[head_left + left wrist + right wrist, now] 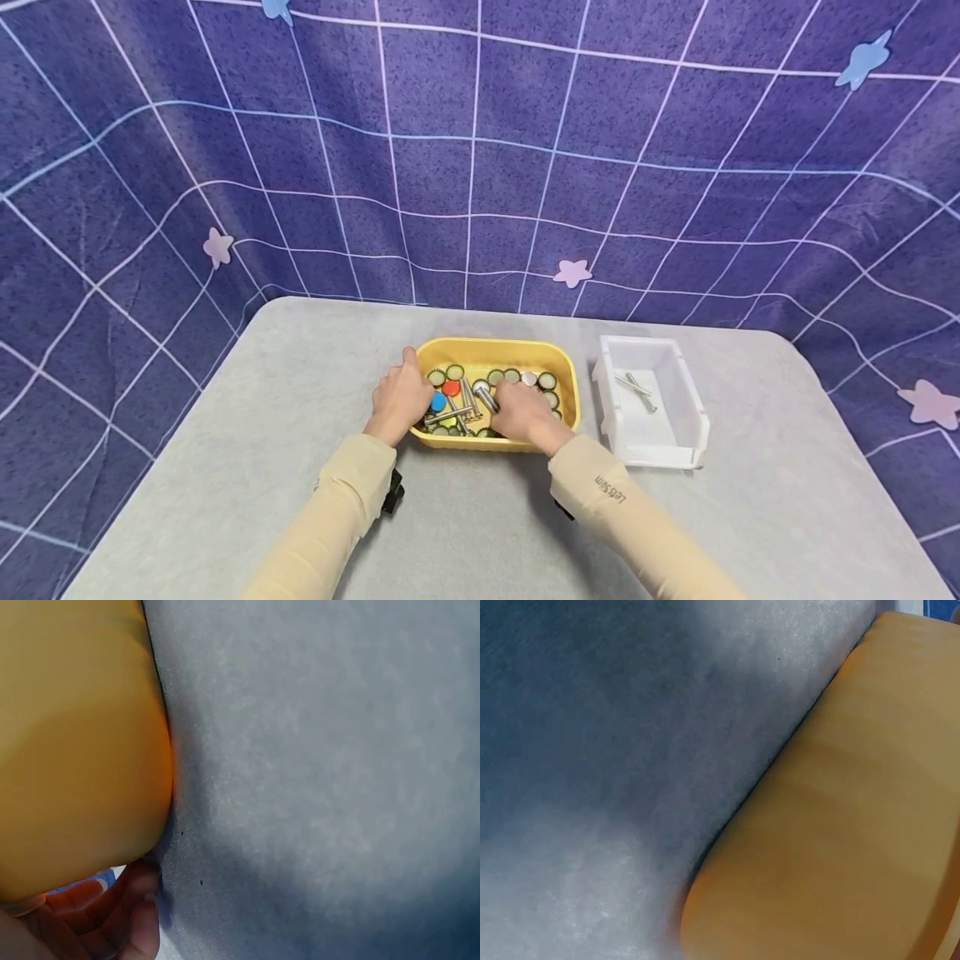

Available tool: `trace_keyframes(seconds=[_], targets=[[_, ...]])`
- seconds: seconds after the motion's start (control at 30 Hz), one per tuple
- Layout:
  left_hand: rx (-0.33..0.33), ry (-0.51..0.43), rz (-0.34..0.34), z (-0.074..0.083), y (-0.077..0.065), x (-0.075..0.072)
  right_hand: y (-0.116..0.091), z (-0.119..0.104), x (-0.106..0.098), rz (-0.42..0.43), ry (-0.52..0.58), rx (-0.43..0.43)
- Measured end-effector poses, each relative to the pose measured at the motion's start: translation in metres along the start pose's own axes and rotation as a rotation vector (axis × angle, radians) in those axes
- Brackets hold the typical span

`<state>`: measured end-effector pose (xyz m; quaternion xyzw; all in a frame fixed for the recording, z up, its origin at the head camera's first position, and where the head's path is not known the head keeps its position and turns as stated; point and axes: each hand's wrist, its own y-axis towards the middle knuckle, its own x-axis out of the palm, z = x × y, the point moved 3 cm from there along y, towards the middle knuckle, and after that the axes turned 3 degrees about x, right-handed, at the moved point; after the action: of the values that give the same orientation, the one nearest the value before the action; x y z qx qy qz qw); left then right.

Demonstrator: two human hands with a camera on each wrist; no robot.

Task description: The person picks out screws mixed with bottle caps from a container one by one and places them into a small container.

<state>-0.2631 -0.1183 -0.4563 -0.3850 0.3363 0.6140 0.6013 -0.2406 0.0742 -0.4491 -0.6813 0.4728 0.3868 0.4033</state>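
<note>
A yellow tub (495, 346) with rounded corners stands on the table, holding bottle caps and metal bolts. At its left end my left hand (401, 398) grips the wall; in the left wrist view its curled fingers (139, 915) lie against the tub's outer side. My right hand (521, 412) reaches inside over the right half, knuckles up. A silver bolt (486, 397) sticks out at its fingertips, pinched there; the fingertips themselves are mostly hidden. Left of it lie several loose bolts (468, 398), a red cap (451, 388) and a blue cap (438, 402).
Right of the tub stands a white open-front bin (652, 454) with two crossed bolts (637, 387) inside. The grey tabletop (315, 367) stretches out on both sides. A purple curtain (435, 167) with a line grid hangs behind the table.
</note>
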Motion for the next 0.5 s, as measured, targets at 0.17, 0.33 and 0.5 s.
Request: trace_keyframes(seconds=[0.17,0.33,0.5], targets=[[0.001,0.003,-0.001,0.001,0.0,0.001,0.001,0.005,0.001,-0.029,0.006,-0.025],[0.0,0.001,0.005,0.001,0.0,0.0,0.001,0.007,0.0,-0.04,0.037,-0.081],[-0.001,-0.001,-0.004,0.0,0.001,0.0,0.002,0.012,-0.003,-0.01,0.042,-0.116]])
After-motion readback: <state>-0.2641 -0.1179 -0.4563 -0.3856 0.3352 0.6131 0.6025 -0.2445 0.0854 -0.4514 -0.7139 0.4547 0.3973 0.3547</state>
